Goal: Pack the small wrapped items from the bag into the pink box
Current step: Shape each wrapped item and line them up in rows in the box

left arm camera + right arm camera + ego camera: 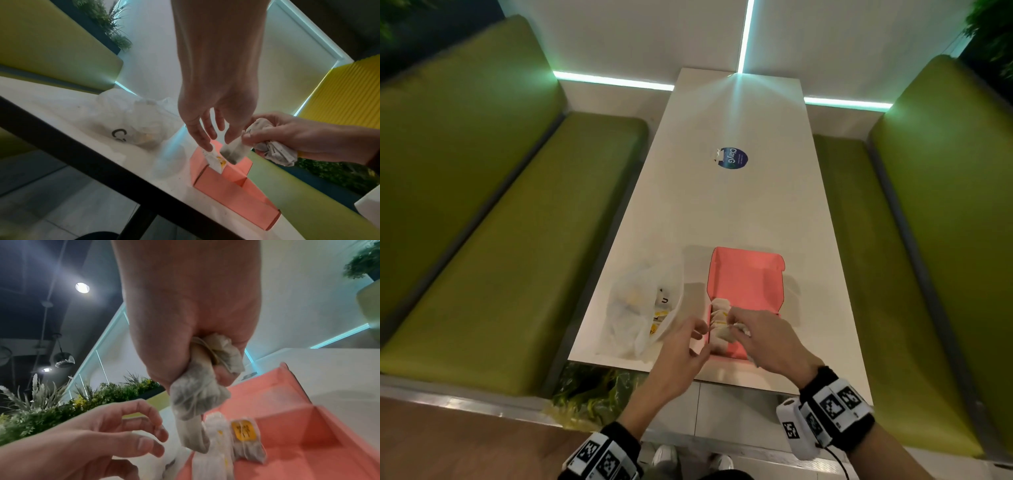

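Note:
An open pink box (746, 281) lies on the white table, with a crumpled clear plastic bag (633, 308) to its left. Several small wrapped packets (244, 434) stand in the box's near left corner; one has a yellow label. My right hand (205, 369) hovers over that corner and grips a bunch of white wrapped packets (197, 395), one hanging down toward the box. My left hand (218, 139) is beside it, fingers loose and spread. Its index fingertip touches a standing packet (216, 160) and it holds nothing. The bag (139, 123) still shows yellow-marked items inside.
The narrow table (722, 205) runs away from me with a round blue sticker (732, 158) at mid-length. Green benches (517, 240) flank both sides. Box and bag sit close to the near edge (688, 375); artificial plants (592, 387) lie below it.

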